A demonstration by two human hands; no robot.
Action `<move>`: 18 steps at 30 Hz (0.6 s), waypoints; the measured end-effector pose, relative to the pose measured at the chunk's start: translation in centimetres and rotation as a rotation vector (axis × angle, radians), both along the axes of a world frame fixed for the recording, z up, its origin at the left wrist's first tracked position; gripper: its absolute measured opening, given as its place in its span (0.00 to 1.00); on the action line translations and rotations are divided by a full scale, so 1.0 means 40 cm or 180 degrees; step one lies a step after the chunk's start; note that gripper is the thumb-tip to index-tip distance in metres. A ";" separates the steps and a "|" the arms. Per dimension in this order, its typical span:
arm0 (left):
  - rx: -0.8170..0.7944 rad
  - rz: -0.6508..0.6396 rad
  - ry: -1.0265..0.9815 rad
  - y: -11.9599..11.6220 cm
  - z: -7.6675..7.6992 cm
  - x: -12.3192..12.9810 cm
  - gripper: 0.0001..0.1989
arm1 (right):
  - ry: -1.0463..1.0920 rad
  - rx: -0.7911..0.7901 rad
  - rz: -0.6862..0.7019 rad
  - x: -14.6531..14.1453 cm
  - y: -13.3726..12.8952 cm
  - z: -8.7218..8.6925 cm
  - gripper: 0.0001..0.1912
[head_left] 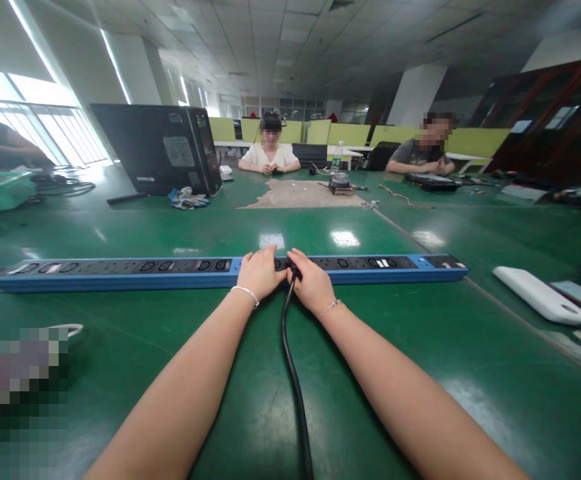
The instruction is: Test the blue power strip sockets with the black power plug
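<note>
A long blue power strip point(200, 283) with rows of black sockets lies crosswise on the green table. My left hand point(260, 273) is closed over the middle of the strip, fingers across its top and thumb pointing at the plug. Just to the right, my right hand point(314, 283) grips the black plug point(293, 265) of a power cord against the sockets. My fingers hide most of the plug, so I cannot tell how deep it sits. The black cord point(295, 373) runs down from it toward me, between my forearms.
A white power bank-like block point(540, 293) lies to the right. Farther back stand a black computer case point(155, 150), gloves point(188, 198) and a bottle point(338, 159). A green basket point(3, 193) is at left. Two people sit across the table; another person's arm shows far left.
</note>
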State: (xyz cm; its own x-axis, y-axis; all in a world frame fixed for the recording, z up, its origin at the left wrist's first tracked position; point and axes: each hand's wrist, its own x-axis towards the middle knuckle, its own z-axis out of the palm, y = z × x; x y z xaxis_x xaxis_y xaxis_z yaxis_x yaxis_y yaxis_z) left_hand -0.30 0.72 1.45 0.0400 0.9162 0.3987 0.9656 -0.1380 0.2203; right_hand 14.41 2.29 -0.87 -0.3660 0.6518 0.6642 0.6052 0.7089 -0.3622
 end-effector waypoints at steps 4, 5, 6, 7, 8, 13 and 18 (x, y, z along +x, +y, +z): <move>0.0153 -0.0117 0.0414 -0.011 -0.023 -0.007 0.30 | -0.0022 -0.0049 -0.0047 -0.004 0.004 0.003 0.21; 0.0206 -0.0166 0.0482 -0.013 -0.028 -0.007 0.30 | -0.0013 -0.0057 -0.0052 -0.004 0.006 0.001 0.21; 0.0263 -0.0186 0.0519 -0.013 -0.032 -0.007 0.29 | 0.0001 -0.0058 -0.0054 -0.003 0.008 0.000 0.20; 0.0313 -0.0179 0.0528 -0.014 -0.035 -0.007 0.28 | 0.0020 -0.0050 -0.0048 -0.003 0.010 -0.002 0.20; 0.0345 -0.0161 0.0522 -0.014 -0.037 -0.006 0.27 | 0.0051 -0.0028 -0.0035 -0.003 0.011 -0.003 0.19; 0.0274 -0.0093 0.0488 -0.011 -0.032 -0.003 0.30 | 0.0643 0.0353 -0.0253 0.005 0.016 0.021 0.17; 0.0129 -0.0137 0.0458 -0.011 -0.027 -0.006 0.36 | 0.1027 0.0558 -0.0783 0.102 0.037 0.055 0.17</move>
State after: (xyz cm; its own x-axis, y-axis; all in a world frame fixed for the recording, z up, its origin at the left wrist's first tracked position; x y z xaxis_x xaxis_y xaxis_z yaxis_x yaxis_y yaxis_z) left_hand -0.56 0.29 0.37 0.1381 0.8958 0.4225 0.9798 -0.1858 0.0735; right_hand 18.48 3.78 1.34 0.0302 0.5609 0.8273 0.6391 0.6256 -0.4475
